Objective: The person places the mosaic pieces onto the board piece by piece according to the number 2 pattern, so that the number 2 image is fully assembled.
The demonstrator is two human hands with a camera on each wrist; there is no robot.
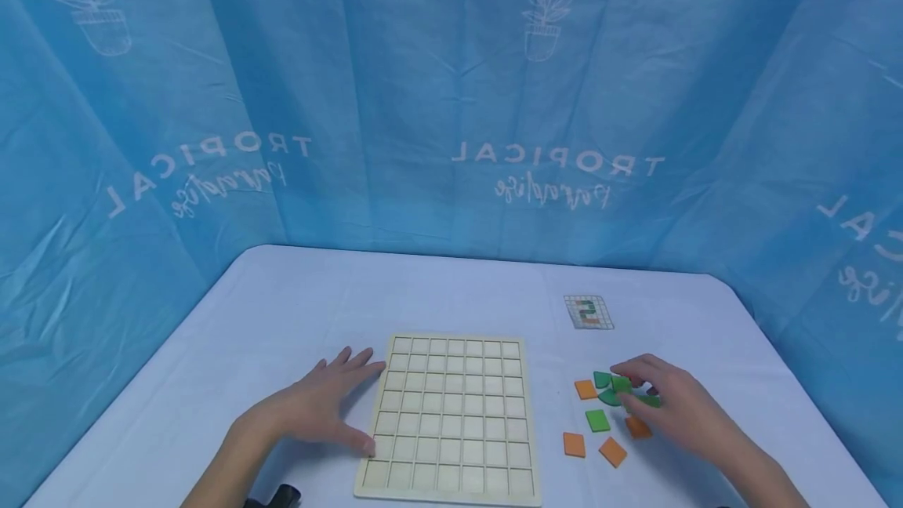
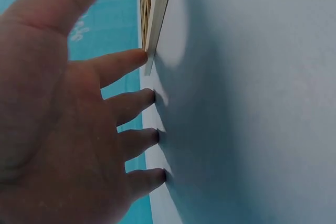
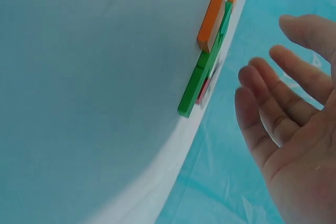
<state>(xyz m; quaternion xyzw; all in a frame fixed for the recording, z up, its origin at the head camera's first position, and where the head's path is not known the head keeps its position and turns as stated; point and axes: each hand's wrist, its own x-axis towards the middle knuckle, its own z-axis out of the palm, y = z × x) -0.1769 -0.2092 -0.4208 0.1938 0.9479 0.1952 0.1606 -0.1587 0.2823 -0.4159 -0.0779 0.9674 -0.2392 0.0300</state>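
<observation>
A pale grid board (image 1: pixel 451 416), all its square cells bare, lies flat on the table. My left hand (image 1: pixel 320 402) is spread beside it, thumb and index fingertip at its left edge; in the left wrist view the other fingertips rest on the cloth. My right hand (image 1: pixel 670 402) hovers over a cluster of green tiles (image 1: pixel 610 397) with fingers loosely bent, partly covering it. In the right wrist view that hand (image 3: pixel 294 103) holds nothing and stands apart from a green tile (image 3: pixel 191 92) and an orange tile (image 3: pixel 211 22). Nearer me lies a green square tile (image 1: pixel 597 420).
Several orange square tiles surround the green ones, one (image 1: pixel 574 444) close to the board's right side. Behind them lies a small pattern card (image 1: pixel 589 312) with a coloured figure on a grid. A blue curtain (image 1: pixel 423 100) hangs around the white-covered table (image 1: pixel 324 288).
</observation>
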